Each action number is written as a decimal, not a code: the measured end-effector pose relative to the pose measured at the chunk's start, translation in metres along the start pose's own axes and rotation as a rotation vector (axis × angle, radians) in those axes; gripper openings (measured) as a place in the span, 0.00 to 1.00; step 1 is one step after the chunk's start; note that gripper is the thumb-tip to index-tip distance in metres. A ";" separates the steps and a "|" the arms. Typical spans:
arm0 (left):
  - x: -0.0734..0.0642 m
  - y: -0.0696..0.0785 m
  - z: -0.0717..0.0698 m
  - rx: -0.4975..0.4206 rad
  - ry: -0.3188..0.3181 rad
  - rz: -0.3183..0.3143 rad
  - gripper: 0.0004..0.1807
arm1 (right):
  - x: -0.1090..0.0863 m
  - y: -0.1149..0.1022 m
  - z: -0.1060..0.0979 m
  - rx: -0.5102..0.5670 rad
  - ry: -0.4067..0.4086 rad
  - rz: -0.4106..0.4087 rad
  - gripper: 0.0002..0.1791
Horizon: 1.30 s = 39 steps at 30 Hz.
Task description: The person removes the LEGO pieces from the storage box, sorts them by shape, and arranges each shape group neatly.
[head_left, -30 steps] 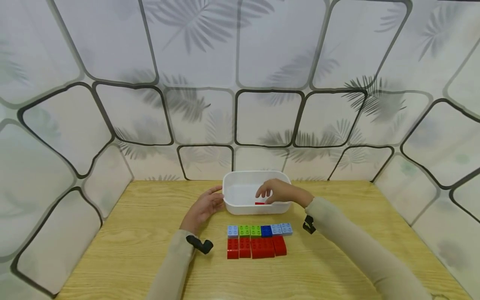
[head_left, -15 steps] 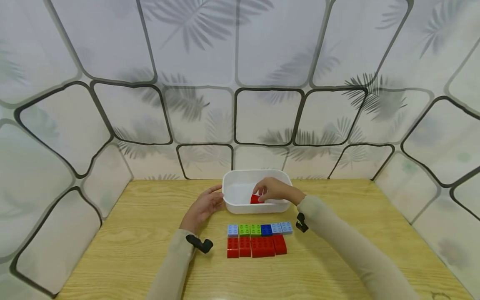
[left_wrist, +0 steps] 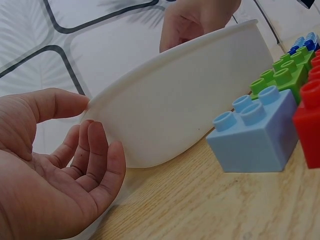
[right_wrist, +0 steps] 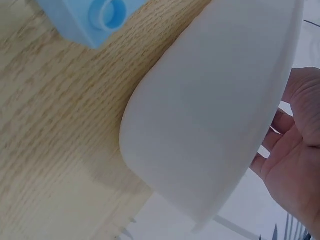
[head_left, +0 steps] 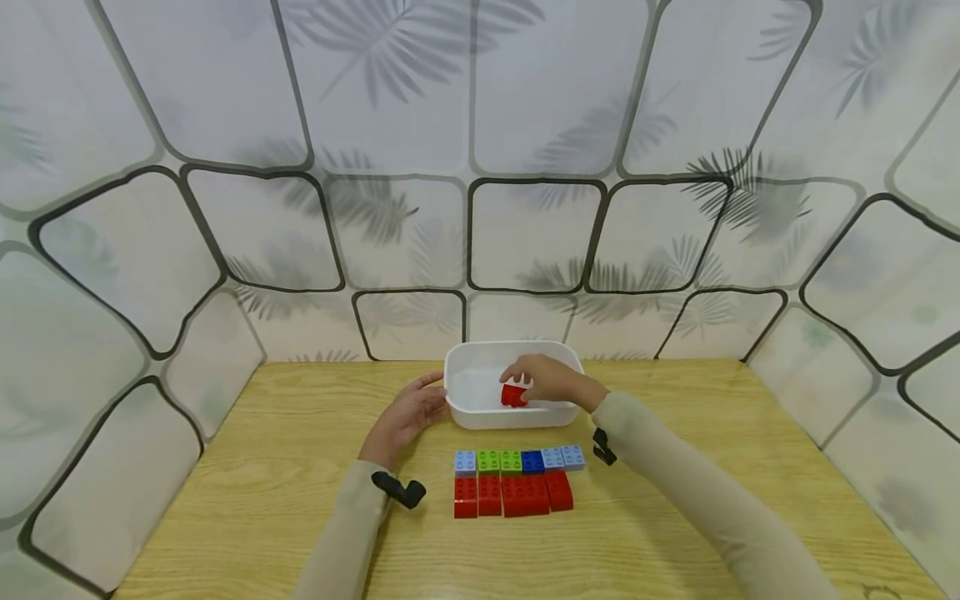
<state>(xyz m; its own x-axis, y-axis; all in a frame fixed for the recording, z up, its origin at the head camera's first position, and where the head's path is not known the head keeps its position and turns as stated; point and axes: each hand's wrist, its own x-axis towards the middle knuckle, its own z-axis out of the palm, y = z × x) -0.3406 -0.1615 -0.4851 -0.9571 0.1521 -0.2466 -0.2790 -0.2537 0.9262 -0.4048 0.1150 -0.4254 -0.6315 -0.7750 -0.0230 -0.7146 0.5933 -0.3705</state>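
Observation:
A white plastic bin (head_left: 480, 419) stands near the back of the table in the head view. My left hand (head_left: 408, 417) is at its left end, relaxed fingers near the outer wall and thumb at the rim, as the left wrist view shows. Inside the bin, my right hand (head_left: 551, 379) pinches a red toy brick (head_left: 513, 396) between thumb and fingers. In the right wrist view the bin's wall hides that brick and the fingertips.
In front of the bin runs a row of light blue, green (head_left: 489, 462) and dark blue (head_left: 533, 462) bricks. Several red bricks (head_left: 527, 497) lie along its near side. The wooden table (head_left: 300, 433) ends at a patterned curtain (head_left: 525, 233) behind.
My right hand has taken hold of the red brick, shifted slightly left and turned the brick within the bin. The left hand stays at the bin's end.

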 end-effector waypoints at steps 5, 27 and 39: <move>0.000 0.000 -0.001 0.002 -0.006 0.004 0.30 | 0.003 -0.002 0.001 -0.055 -0.017 -0.026 0.24; 0.000 0.000 -0.002 -0.001 -0.005 0.001 0.30 | 0.001 0.010 0.002 -0.244 0.011 0.009 0.25; 0.001 -0.001 -0.001 -0.015 -0.009 0.012 0.31 | -0.011 0.021 0.004 -0.387 0.214 -0.083 0.26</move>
<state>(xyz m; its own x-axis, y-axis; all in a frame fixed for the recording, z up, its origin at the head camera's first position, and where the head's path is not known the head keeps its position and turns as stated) -0.3409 -0.1622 -0.4868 -0.9598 0.1571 -0.2327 -0.2683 -0.2695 0.9249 -0.4120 0.1357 -0.4365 -0.5860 -0.7853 0.1999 -0.7998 0.6001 0.0126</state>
